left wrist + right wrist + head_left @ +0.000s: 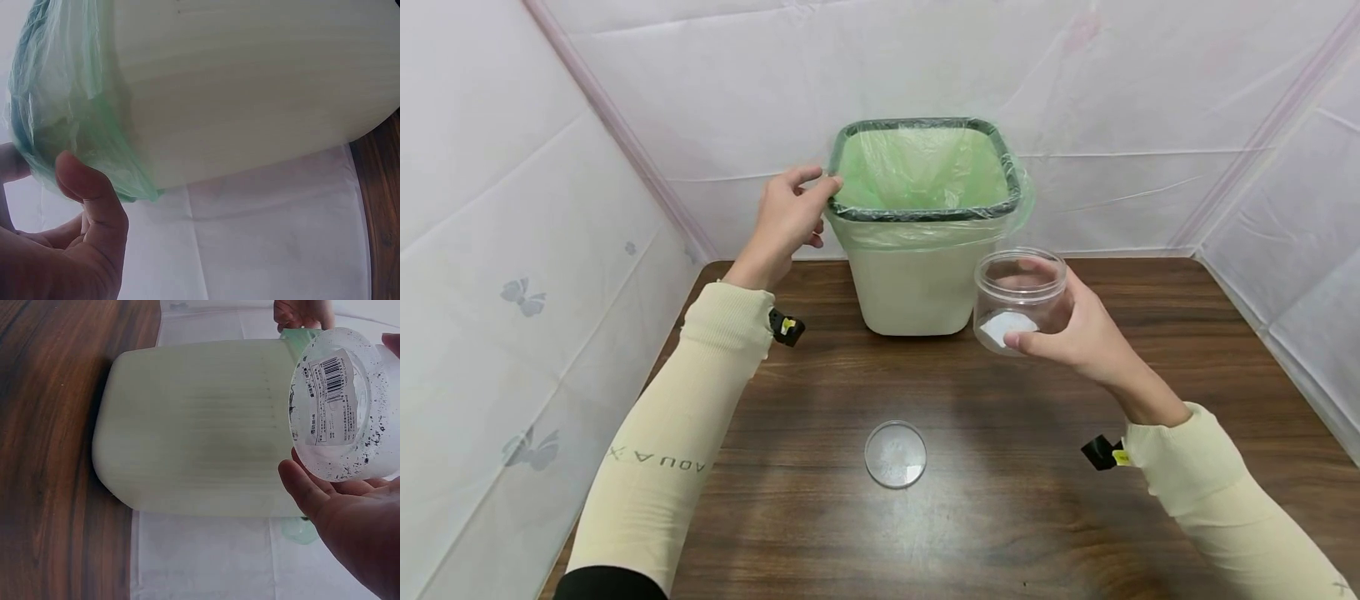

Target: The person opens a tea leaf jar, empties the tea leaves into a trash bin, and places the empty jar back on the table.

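Note:
A pale trash can (pixel 917 283) stands upright at the back of the table, lined with a green bag (pixel 925 167) under a dark rim ring (pixel 925 214). At its left rim corner, my left hand (pixel 788 208) pinches the bag-covered edge; the left wrist view shows the thumb (pixel 78 178) beside the bag. My right hand (pixel 1071 329) holds a clear jar (pixel 1021 287) without a lid, in front of the can's right side and below its rim. On the jar's base, a white barcode label (pixel 334 400) shows in the right wrist view, with dark specks around it.
A round transparent lid (pixel 895 454) lies flat on the dark wooden table (pixel 805 517), in front of the can. White patterned sheeting (pixel 760 83) surrounds the table at the back and sides. A bag loop (pixel 1024 200) hangs off the can's right side.

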Action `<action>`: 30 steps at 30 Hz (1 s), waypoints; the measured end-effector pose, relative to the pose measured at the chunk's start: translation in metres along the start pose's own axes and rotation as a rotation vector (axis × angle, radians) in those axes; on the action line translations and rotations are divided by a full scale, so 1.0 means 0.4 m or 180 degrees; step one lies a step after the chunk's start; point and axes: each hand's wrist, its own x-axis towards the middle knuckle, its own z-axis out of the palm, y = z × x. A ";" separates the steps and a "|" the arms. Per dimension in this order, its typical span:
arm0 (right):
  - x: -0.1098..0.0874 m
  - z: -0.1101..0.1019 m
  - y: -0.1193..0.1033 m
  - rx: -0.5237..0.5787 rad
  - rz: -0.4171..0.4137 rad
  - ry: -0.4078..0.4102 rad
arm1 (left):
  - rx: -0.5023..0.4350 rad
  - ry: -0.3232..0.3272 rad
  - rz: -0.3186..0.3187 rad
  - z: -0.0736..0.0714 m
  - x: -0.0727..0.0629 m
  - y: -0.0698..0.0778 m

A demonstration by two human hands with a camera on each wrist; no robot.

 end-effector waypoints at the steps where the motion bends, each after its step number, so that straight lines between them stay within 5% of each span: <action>1: -0.002 0.001 0.003 -0.0011 0.0000 -0.0012 | -0.0005 -0.0003 0.0008 0.000 -0.002 -0.001; 24: -0.042 0.019 0.056 -0.0109 0.0044 -0.0096 | -0.0251 -0.0006 0.0040 0.011 -0.018 -0.021; 30: -0.059 0.025 0.067 -0.0413 0.0054 -0.0074 | -0.0263 -0.0005 0.0050 0.012 -0.026 -0.024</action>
